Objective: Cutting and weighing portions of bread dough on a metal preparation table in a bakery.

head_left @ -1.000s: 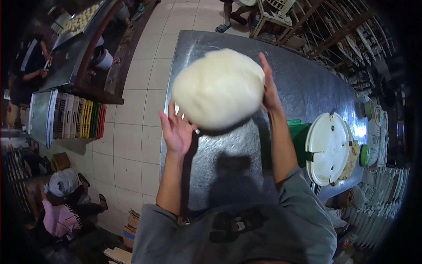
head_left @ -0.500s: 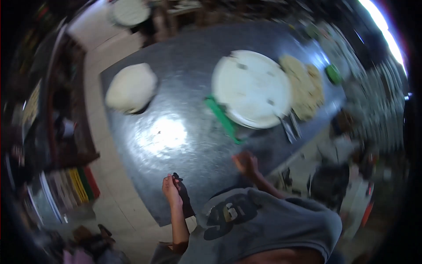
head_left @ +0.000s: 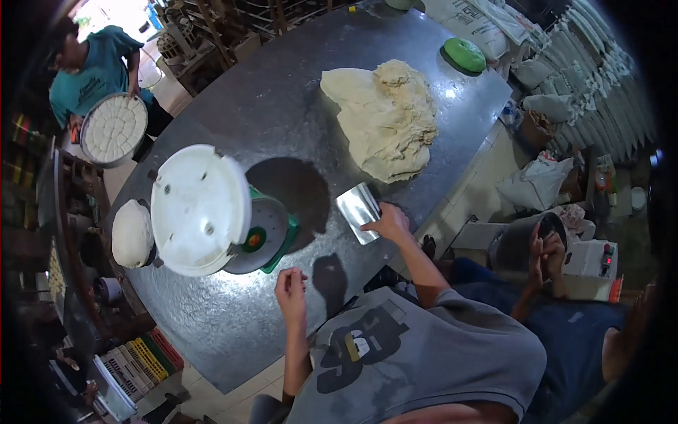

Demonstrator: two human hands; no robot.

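My right hand (head_left: 393, 220) grips a shiny metal dough scraper (head_left: 359, 212), its broad blade angled over the table just in front of a large rough mass of dough (head_left: 388, 120). My left hand (head_left: 290, 286) is raised above the table's near edge, fingers curled in and nothing visible in them. Beyond it stands a green scale (head_left: 279, 247) with a round dial, carrying a wide white plate (head_left: 198, 208). The plate partly covers the dial. To the left of the plate, a smooth rounded lump of dough (head_left: 132, 234) rests at the table's edge.
A green rounded object (head_left: 463, 55) lies at the metal table's (head_left: 233, 106) far right. At far left, a person (head_left: 99, 78) holds a round tray of dough pieces (head_left: 114, 128). Another person (head_left: 565, 339) is close on my right. Stacked sacks (head_left: 586, 85) and colored crates (head_left: 145, 359) flank the table.
My view has swung right, so the scale and dough appear further left. My right hand, empty before, has taken up the scraper that lay beside the plate. Two other people now show.
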